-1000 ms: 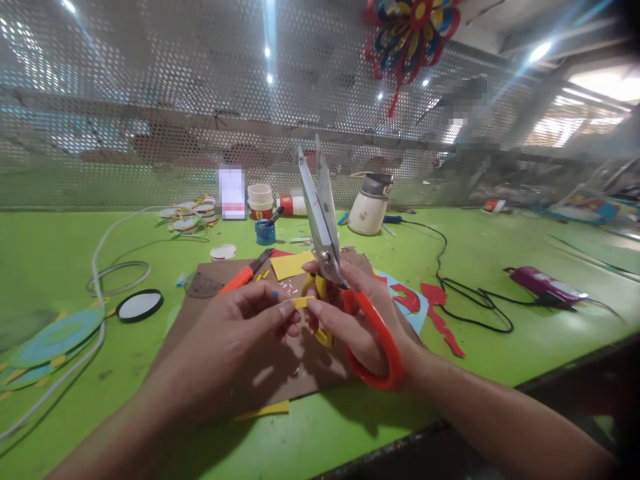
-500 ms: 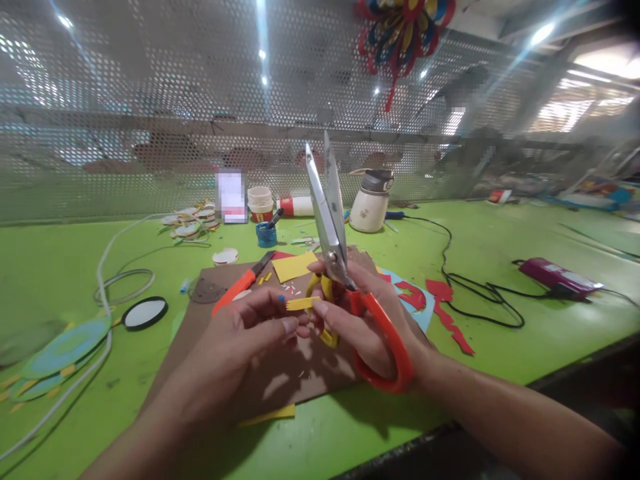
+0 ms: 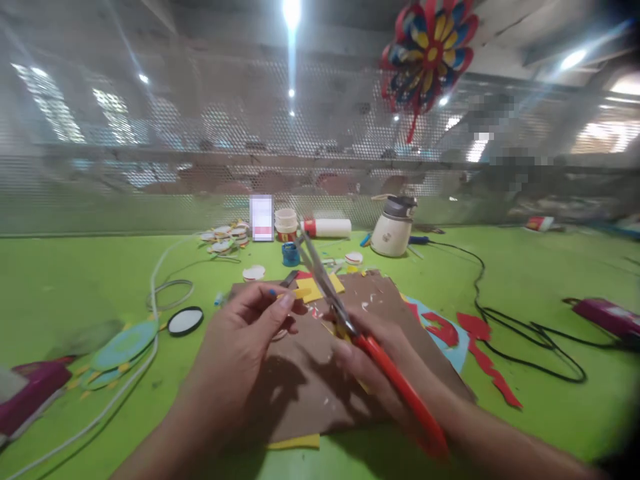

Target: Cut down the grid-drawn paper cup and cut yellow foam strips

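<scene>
My left hand [image 3: 245, 333] pinches a small yellow strip [image 3: 301, 293] between thumb and fingertips. In my right hand [image 3: 380, 347] is a large pair of scissors [image 3: 320, 277] with an orange-red handle. The blades point up and away, with only a narrow gap between them, to the right of the strip and apart from it. Under both hands lies a brown board [image 3: 310, 400] with small scraps on it. A yellow sheet piece [image 3: 313, 288] lies on the board behind the hands, near a partly hidden cutter knife [image 3: 289, 279].
Red cut-outs [image 3: 493, 367] and a light blue piece [image 3: 460, 347] lie right of the board. A cream jug [image 3: 390, 233], a blue pot [image 3: 291, 254] and a white roll [image 3: 333, 228] stand or lie behind. Cables [image 3: 530, 373] and a round black-rimmed disc [image 3: 185, 321] flank the board.
The right thumb has come off the yellow strip, leaving it in the left hand. The scissors have tilted leftward and their blades are closer together. The head view has shifted left and up.
</scene>
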Available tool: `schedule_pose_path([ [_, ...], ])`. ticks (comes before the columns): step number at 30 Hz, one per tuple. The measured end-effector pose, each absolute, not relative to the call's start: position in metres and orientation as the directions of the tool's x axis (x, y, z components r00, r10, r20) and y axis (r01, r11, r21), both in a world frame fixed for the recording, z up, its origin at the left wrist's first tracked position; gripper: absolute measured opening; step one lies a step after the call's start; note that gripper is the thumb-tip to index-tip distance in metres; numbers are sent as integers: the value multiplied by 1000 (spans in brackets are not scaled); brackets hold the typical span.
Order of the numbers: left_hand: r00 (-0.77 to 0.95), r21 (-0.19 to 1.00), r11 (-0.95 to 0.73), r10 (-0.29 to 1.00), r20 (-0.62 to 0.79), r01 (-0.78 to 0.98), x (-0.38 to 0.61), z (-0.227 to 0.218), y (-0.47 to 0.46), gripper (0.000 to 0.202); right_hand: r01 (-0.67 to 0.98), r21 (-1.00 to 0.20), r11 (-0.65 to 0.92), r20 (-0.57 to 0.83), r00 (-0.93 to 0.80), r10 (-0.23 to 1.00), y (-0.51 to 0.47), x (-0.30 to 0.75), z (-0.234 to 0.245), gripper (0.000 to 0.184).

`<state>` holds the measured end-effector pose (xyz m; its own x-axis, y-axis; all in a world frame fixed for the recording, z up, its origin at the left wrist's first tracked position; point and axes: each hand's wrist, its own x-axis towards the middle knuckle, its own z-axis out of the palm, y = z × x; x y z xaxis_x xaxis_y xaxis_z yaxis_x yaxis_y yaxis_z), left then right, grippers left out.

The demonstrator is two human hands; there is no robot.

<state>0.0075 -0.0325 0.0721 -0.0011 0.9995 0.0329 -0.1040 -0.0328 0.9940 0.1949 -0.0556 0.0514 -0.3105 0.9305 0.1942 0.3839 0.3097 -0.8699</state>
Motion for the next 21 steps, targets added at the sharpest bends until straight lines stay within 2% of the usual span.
schedule_pose_path([
  [2,-81,989,-62,995,51,-138,6,79,-33,12,319,-875,364,237,-374,897,-56,195,43,38],
  [4,-100,968,-62,994,38,-243,7,80,-32,11,330,-842,427,268,-430,862,-58,195,40,40],
  [6,-100,935,-75,994,42,-348,9,77,-31,16,378,-790,482,326,-407,853,-63,194,44,42],
  [9,-98,922,-89,994,56,-377,13,71,-31,20,398,-756,519,389,-365,846,-71,193,52,46],
  [16,-83,868,-113,993,83,-484,18,66,-34,14,442,-736,512,375,-363,853,-77,192,49,49],
  [21,-52,869,-68,997,49,-490,16,63,-36,17,452,-725,520,378,-371,848,-78,193,47,48],
])
